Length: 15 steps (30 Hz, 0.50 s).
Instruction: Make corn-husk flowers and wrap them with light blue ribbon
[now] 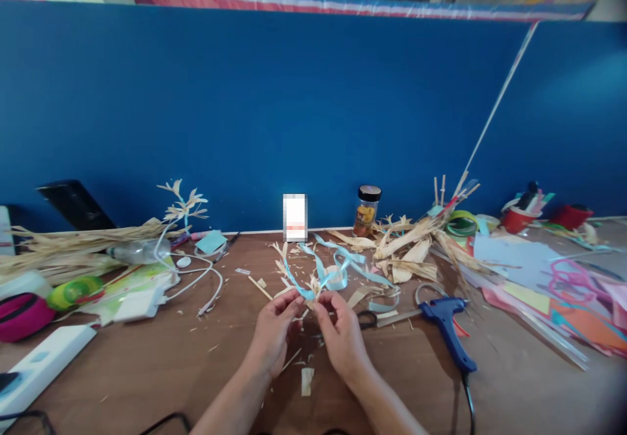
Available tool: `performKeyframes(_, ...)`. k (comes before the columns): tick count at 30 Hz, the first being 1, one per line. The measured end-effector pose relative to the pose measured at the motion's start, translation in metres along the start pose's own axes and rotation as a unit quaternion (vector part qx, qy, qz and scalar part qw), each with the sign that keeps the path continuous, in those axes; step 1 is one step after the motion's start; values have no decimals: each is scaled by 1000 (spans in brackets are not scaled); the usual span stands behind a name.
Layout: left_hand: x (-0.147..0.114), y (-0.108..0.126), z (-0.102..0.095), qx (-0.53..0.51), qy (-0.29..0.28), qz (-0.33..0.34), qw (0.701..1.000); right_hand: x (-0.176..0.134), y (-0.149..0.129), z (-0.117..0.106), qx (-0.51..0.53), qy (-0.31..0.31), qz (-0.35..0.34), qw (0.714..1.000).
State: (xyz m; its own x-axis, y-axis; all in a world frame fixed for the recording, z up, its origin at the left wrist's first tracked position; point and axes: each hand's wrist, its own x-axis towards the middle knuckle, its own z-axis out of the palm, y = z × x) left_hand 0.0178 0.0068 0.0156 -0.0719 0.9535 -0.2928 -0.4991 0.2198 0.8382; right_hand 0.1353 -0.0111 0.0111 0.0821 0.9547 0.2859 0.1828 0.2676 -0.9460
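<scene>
Brown table [206,373] — left hand [277,327], right hand [339,327] close together — pinching 1 blue-wrapped husk flower [316,287].

The left hand [275,334] and right hand [343,337] nearly met above the brown table [215,370], their fingertips pinching a husk flower [316,287] with a blue-wrapped stem. Blue ribbon [337,283] lay in loops just behind. Scissors [399,317] lay right of the right hand, next to a blue glue gun [443,330]. Farther back, a black-lidded jar [366,213] stood near dry husks [404,252], before a blue partition [313,95]. On the left were another flower [185,209], a clear bottle [140,252], a white charger [140,304] and a power strip [56,360].
</scene>
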Motion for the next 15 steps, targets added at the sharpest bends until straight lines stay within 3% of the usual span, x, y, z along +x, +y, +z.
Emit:
performKeyframes(4,-1,0,1,-24,20,7,999,-3,-1,4,24,-15,11,1000)
performKeyframes(9,-3,-3,0,-35,-4,16,999,-3,2,7,110,-3,71,991)
performKeyframes(15,-8,-10,4,-41,-84,-19,995,0,4,10,287,-12,159,944)
